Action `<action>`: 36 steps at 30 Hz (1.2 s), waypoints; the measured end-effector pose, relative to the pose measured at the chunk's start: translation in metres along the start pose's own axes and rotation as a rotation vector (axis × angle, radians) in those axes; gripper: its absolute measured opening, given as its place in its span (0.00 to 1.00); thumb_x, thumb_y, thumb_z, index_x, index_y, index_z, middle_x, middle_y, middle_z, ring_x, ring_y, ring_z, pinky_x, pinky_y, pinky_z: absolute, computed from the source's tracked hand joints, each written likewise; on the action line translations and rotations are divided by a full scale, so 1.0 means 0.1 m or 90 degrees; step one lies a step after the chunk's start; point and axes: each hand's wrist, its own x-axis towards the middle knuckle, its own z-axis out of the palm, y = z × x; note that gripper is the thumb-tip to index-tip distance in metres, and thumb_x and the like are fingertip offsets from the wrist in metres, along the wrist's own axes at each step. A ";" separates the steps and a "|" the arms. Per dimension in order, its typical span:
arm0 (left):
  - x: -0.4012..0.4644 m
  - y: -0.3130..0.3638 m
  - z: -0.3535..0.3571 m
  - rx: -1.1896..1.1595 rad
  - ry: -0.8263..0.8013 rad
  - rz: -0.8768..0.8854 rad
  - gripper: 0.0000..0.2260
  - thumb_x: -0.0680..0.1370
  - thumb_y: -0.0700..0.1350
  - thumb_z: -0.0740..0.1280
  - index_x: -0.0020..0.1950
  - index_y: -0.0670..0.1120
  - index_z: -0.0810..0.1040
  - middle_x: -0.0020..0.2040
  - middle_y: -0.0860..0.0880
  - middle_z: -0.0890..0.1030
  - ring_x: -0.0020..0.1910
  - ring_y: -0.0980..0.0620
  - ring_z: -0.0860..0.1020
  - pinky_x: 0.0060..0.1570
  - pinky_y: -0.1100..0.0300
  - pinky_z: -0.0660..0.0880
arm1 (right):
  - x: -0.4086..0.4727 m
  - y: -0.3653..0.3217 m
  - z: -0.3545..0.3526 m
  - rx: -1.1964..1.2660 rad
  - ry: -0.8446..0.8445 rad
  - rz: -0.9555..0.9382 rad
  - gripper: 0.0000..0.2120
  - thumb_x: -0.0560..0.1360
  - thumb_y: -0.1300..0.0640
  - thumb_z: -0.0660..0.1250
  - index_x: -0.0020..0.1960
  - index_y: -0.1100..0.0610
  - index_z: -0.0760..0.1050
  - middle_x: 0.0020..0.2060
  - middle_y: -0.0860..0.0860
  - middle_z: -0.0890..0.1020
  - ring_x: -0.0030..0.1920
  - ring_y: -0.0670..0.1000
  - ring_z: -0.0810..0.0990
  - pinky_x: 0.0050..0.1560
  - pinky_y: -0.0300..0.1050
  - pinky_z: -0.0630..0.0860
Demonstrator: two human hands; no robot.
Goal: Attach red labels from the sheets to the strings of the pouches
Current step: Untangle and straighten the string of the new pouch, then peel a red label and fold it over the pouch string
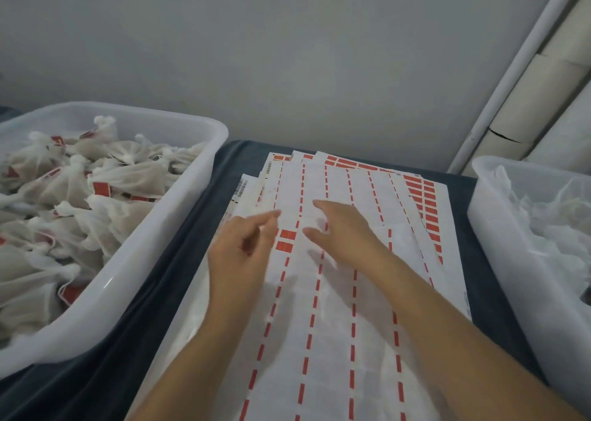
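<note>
Both hands are hovering over the white backing sheets [335, 292], grips slack and holding nothing. The two remaining red rectangular labels [287, 240] are lying just beside the left hand [243, 254], nearer it than the right hand [342, 225]; they are stacked along the sheet's length.

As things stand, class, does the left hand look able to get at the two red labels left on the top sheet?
Probably yes. The left hand hovers just beside the two red labels on the top sheet, fingers relaxed and holding nothing. The right hand lies further right, and nothing covers the labels.
</note>
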 end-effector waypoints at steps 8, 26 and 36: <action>0.04 -0.20 0.12 0.240 0.001 0.039 0.15 0.74 0.48 0.66 0.61 0.53 0.78 0.59 0.48 0.78 0.57 0.48 0.75 0.59 0.52 0.74 | 0.46 -0.17 -0.15 -0.142 -0.164 -0.005 0.32 0.69 0.41 0.71 0.68 0.52 0.67 0.65 0.51 0.73 0.62 0.53 0.72 0.55 0.47 0.69; -0.02 -0.01 0.08 0.183 -0.003 0.227 0.18 0.69 0.50 0.65 0.53 0.42 0.82 0.41 0.55 0.73 0.35 0.65 0.70 0.37 0.82 0.67 | 0.05 -0.28 -0.77 0.200 -0.285 -0.155 0.03 0.73 0.54 0.70 0.46 0.50 0.80 0.45 0.43 0.82 0.41 0.42 0.82 0.40 0.31 0.77; -0.02 0.01 0.07 0.083 0.014 0.200 0.16 0.68 0.49 0.66 0.50 0.43 0.83 0.36 0.63 0.70 0.40 0.70 0.72 0.36 0.80 0.67 | 0.00 -0.29 -0.76 0.202 -0.283 -0.136 0.01 0.72 0.52 0.70 0.42 0.49 0.80 0.39 0.45 0.83 0.36 0.47 0.82 0.36 0.33 0.75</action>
